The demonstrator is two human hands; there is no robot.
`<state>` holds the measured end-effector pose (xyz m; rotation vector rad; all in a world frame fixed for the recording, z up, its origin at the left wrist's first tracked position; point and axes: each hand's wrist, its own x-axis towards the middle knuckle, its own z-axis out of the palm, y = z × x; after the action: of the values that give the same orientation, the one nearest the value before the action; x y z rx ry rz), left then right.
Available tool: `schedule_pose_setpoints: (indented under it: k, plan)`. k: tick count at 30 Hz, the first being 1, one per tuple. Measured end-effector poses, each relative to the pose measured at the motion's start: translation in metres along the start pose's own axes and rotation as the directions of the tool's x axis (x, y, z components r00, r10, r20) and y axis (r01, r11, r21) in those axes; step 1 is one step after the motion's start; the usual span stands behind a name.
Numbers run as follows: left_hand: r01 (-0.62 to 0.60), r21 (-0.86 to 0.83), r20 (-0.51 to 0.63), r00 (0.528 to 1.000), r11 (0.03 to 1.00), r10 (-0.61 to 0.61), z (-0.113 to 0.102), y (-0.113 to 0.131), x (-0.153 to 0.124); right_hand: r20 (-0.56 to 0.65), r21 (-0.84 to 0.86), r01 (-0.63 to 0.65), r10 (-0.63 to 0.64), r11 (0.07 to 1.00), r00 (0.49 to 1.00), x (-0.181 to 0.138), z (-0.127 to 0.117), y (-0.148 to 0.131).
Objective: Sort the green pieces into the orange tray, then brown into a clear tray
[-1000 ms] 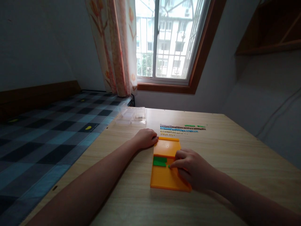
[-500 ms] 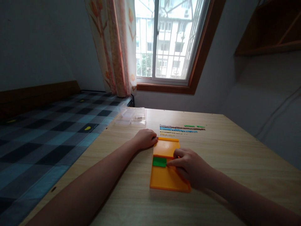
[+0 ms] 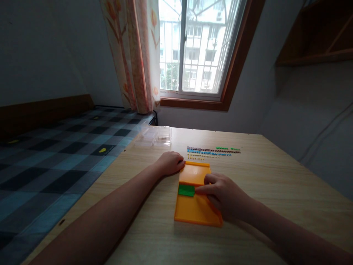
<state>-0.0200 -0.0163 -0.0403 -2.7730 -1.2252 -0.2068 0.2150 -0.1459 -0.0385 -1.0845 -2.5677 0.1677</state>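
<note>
On the table lies an orange tray with a raised crosswise ridge. A block of green strips sits just below that ridge, against the tray's left side. My left hand is closed at the far left corner of the tray, its fingertips on the edge. Over the tray's right side is my right hand, with the index finger stretched out to the right end of the green strips. Its other fingers are bent and apart from the index finger; I see nothing held in them.
Rows of tiny coloured pieces lie beyond the tray on the wooden table. Clear plastic boxes stand at the far left corner. A bed with a checked cover adjoins the table's left side, and a window is ahead.
The near end of the orange tray has shifted slightly left, and the green strips with it. My right index finger stays at the strips' end; my left hand has hardly moved.
</note>
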Motion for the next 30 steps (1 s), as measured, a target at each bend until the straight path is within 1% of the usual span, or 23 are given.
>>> schedule_pose_setpoints:
  k: [3,6,8,10,12,14,16,18,19,21,23,25,27,30]
  plan:
    - [-0.005,0.0,0.0,1.0,1.0,0.005,-0.001,0.0,0.0,-0.056,0.024,0.017,-0.016,1.0,0.998,-0.001,-0.001,0.004]
    - [0.005,-0.007,0.002,1.0,1.0,-0.005,-0.001,0.0,0.0,-0.156,0.049,0.047,-0.039,0.998,0.987,-0.001,-0.003,0.007]
    - [0.007,-0.016,0.004,1.0,1.0,-0.007,-0.002,0.0,0.0,-0.26,0.047,0.063,-0.049,0.997,0.964,-0.001,-0.006,0.012]
    - [0.002,-0.024,0.001,1.0,1.0,-0.002,-0.001,-0.001,0.0,-0.381,0.032,0.063,-0.046,0.997,0.924,0.0,-0.01,0.022]
    - [-0.007,-0.029,-0.008,1.0,1.0,0.006,-0.001,-0.002,0.0,-0.508,0.007,0.028,-0.02,1.0,0.861,-0.001,-0.013,0.04]
    - [-0.008,-0.032,-0.021,1.0,0.999,0.007,0.0,-0.004,0.0,-0.631,-0.008,-0.068,0.047,0.998,0.774,-0.003,-0.016,0.065]
    - [-0.011,-0.03,-0.021,1.0,0.999,0.01,0.0,-0.006,0.0,-0.73,0.029,-0.22,0.171,0.975,0.662,-0.006,-0.016,0.094]
    - [-0.008,-0.023,-0.009,1.0,1.0,0.008,0.0,-0.007,0.0,-0.79,0.134,-0.363,0.321,0.922,0.522,-0.011,-0.013,0.124]
    - [-0.009,-0.02,-0.008,1.0,1.0,0.009,0.0,-0.008,0.0,-0.806,0.174,-0.405,0.366,0.898,0.466,-0.013,-0.011,0.137]
    - [-0.016,-0.015,-0.005,1.0,1.0,0.016,0.0,-0.009,0.0,-0.821,0.237,-0.455,0.427,0.858,0.379,-0.015,-0.004,0.161]
    - [-0.022,-0.018,-0.012,1.0,1.0,0.022,0.0,-0.009,-0.001,-0.819,0.286,-0.485,0.474,0.826,0.324,-0.017,0.004,0.178]
    - [-0.022,-0.027,-0.024,0.999,0.999,0.021,0.0,-0.009,-0.001,-0.805,0.323,-0.504,0.512,0.801,0.298,-0.016,0.011,0.192]
    - [-0.02,-0.036,-0.033,0.999,0.999,0.019,-0.001,-0.008,-0.001,-0.788,0.342,-0.518,0.539,0.784,0.298,-0.014,0.015,0.203]
    - [-0.027,-0.044,-0.037,0.999,0.999,0.026,-0.002,-0.008,-0.001,-0.756,0.36,-0.541,0.577,0.76,0.309,-0.012,0.015,0.22]
